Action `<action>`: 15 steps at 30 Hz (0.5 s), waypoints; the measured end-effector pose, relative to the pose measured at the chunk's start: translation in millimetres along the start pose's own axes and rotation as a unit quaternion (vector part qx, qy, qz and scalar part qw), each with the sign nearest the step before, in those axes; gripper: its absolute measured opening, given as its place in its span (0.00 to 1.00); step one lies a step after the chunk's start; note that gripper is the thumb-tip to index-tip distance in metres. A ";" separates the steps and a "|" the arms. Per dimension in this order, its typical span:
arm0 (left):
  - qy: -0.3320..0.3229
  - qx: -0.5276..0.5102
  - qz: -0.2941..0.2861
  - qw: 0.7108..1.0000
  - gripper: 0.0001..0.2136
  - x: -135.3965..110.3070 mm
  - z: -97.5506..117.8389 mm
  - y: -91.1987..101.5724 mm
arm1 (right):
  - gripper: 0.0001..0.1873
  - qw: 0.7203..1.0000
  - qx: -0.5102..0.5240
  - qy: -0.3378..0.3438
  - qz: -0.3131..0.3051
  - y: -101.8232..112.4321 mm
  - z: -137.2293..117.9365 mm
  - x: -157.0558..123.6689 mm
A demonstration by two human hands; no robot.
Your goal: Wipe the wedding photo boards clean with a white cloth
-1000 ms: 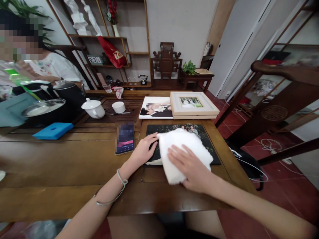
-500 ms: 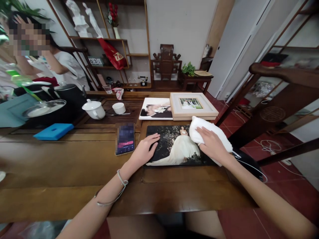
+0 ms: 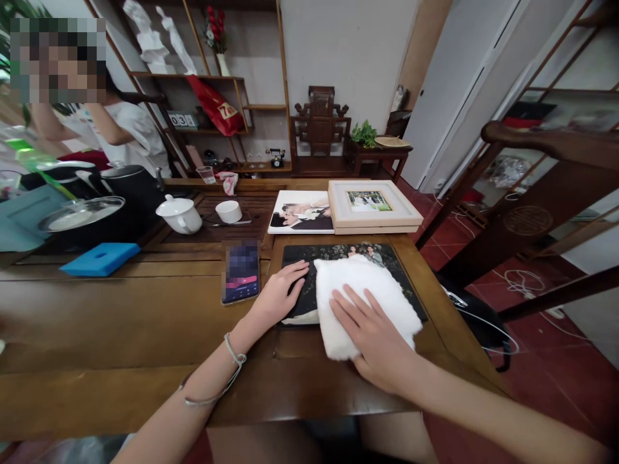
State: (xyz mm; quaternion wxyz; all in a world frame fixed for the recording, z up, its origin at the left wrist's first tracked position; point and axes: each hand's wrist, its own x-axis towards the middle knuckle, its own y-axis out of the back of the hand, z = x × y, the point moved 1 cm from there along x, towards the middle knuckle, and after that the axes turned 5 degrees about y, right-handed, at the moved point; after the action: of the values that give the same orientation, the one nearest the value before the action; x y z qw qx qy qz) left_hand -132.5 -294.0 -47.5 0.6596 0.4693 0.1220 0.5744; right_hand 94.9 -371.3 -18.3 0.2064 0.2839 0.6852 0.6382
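A dark wedding photo panel [image 3: 387,258] lies flat on the wooden table [image 3: 120,322] in front of me. My right hand [image 3: 374,338] lies flat, fingers spread, on a white towel [image 3: 360,283] that covers the panel's middle and lower part. At the panel's left edge, my left hand [image 3: 280,293] rests with fingers extended, pressing it down. A thin bracelet circles my left wrist.
A phone [image 3: 240,272] lies just left of the panel. Behind it are a second photo print [image 3: 302,212] and a framed picture [image 3: 370,205]. A teapot [image 3: 178,214], a cup [image 3: 229,211], a blue pad [image 3: 100,258] and kettles sit on the left, where another person stands.
My right hand has drawn the towel from the panel's far right corner back toward me over its middle. The left hand has stayed on the left edge.
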 end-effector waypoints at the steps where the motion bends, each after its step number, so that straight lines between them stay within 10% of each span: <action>1: 0.001 0.000 0.000 1.000 0.16 0.0 0.4 0.4 | 0.46 1.000 -0.001 0.003 -0.001 0.9 -1.0 -13.7; 10: 0.006 -0.006 0.004 1.000 0.15 0.4 1.4 0.8 | 0.42 0.988 -0.058 -0.131 0.052 2.3 112.8 -33.4; 15: -0.001 0.003 0.009 1.000 0.15 0.4 0.4 -0.8 | 0.39 0.978 -0.096 -0.181 0.028 1.7 107.9 20.4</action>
State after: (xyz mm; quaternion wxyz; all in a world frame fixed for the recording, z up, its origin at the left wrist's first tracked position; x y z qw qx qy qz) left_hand -131.5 -293.7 -47.7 0.6529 0.4728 0.1191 0.5796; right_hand 149.3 -276.2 -25.9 0.3352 0.3926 0.5637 0.6448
